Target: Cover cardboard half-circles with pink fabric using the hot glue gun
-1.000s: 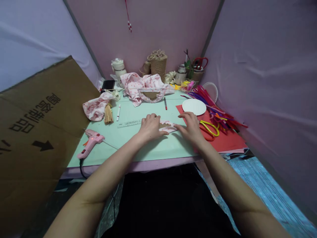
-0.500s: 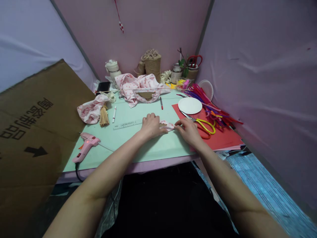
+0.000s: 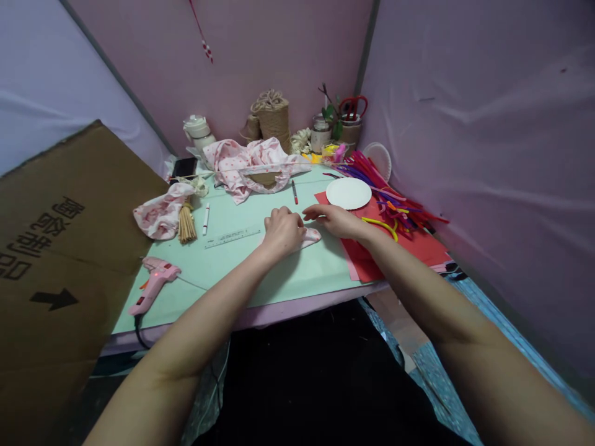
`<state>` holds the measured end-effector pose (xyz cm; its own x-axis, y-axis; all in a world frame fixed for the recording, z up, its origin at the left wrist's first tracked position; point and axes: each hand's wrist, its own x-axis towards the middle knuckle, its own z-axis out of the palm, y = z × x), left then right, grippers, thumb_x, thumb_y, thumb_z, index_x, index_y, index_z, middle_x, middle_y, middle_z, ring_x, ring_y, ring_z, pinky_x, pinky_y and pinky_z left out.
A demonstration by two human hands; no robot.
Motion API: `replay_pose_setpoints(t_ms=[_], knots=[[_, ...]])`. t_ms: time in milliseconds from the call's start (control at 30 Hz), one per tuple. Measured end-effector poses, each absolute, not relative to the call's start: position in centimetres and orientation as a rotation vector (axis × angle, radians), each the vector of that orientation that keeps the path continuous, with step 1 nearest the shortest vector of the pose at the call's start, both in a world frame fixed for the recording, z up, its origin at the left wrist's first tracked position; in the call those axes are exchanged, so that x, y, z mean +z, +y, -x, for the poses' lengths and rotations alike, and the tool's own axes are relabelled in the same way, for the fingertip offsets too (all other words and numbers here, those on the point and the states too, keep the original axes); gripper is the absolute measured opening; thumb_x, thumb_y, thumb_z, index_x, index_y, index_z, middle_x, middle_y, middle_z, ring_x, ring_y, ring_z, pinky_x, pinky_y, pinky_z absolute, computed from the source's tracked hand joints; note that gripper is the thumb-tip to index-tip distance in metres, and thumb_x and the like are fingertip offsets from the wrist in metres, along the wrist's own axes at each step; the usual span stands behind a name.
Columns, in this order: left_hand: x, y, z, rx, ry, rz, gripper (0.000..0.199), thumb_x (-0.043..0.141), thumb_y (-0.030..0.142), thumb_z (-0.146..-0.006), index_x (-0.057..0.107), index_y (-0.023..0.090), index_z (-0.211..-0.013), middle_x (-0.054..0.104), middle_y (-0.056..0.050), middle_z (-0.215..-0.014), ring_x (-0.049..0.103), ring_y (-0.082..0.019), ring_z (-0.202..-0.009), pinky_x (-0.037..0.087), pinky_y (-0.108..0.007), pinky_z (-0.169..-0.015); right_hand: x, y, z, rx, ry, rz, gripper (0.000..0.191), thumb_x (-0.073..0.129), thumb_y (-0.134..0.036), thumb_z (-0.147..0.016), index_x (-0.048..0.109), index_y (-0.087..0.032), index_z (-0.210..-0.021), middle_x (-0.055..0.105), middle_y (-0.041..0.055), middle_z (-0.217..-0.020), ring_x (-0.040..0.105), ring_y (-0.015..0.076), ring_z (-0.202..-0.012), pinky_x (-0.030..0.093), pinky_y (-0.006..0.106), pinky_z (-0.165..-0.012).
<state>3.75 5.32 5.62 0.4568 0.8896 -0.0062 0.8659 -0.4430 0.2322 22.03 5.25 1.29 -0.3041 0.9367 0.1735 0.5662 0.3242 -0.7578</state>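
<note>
My left hand is closed over a small piece of pink patterned fabric at the middle of the light green mat. The fabric's pointed end sticks out to the right of the fingers. Just above that end, my right hand hovers with its fingers reaching left, close to my left fingertips; whether it pinches anything is too small to tell. A clear ruler lies left of my left hand. Yellow-handled scissors are partly hidden under my right wrist.
A pink glue gun and a large cardboard sheet are at the left. Pink fabric, a bottle and twine stand behind. Red paper, a white disc and pipe cleaners are at the right.
My right hand has moved up and left, off the fabric's right end, and its forearm now covers most of the scissors. The whole view has shifted slightly.
</note>
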Motion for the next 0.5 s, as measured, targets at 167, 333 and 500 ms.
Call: replay_pose_setpoints(t_ms=[167, 333, 500], knots=[[5.4, 4.2, -2.5, 0.179, 1.609, -2.542, 0.025, 0.05, 0.029, -0.09, 0.065, 0.021, -0.108, 0.059, -0.013, -0.114, 0.05, -0.032, -0.111, 0.041, -0.047, -0.092, 1.2, 6.6, -21.2, 0.802, -2.296, 1.136, 0.043, 0.05, -0.009, -0.084, 0.061, -0.02, -0.124, 0.068, 0.0062, -0.124, 0.062, 0.0196, -0.113, 0.046, 0.035, -0.097], [5.2, 2.7, 0.5, 0.235, 1.672, -2.562, 0.028, 0.047, 0.021, -0.09, 0.059, 0.02, -0.116, 0.058, -0.014, -0.119, 0.049, -0.033, -0.112, 0.041, -0.048, -0.09, 2.1, 3.2, -21.2, 0.511, -2.361, 1.395, 0.041, 0.051, -0.012, -0.089, 0.061, -0.019, -0.128, 0.068, 0.0134, -0.111, 0.062, 0.0235, -0.107, 0.046, 0.032, -0.089], [5.2, 1.0, 2.4, 0.416, 1.541, -2.573, 0.026, 0.049, 0.02, -0.09, 0.06, 0.021, -0.114, 0.058, -0.011, -0.118, 0.047, -0.031, -0.113, 0.039, -0.047, -0.09, 2.4, -1.6, -22.3, 0.456, -2.293, 1.514, 0.05, 0.041, -0.003, -0.087, 0.058, -0.021, -0.13, 0.07, 0.0085, -0.102, 0.062, 0.0212, -0.099, 0.047, 0.031, -0.084]])
